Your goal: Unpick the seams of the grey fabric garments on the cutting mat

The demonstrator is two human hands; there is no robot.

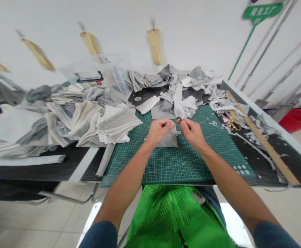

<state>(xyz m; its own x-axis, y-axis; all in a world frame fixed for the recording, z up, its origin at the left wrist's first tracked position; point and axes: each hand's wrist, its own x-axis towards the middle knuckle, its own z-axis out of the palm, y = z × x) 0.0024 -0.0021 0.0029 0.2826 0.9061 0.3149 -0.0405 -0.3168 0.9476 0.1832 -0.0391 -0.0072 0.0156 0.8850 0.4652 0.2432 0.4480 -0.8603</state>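
A small grey fabric piece (170,138) is held up just above the green cutting mat (176,162). My left hand (158,131) is closed on its upper left part, fingers pinched over the cloth. My right hand (192,132) is closed in a pinch at the piece's top right corner. The two hands sit close together near the middle of the mat.
Piles of grey and white cloth (88,120) cover the table's left and back. Scissors (233,124) and a long wooden ruler (264,144) lie at the right among scraps. A clear plastic box (98,74) stands at the back. A red bin (297,120) sits beyond the right edge.
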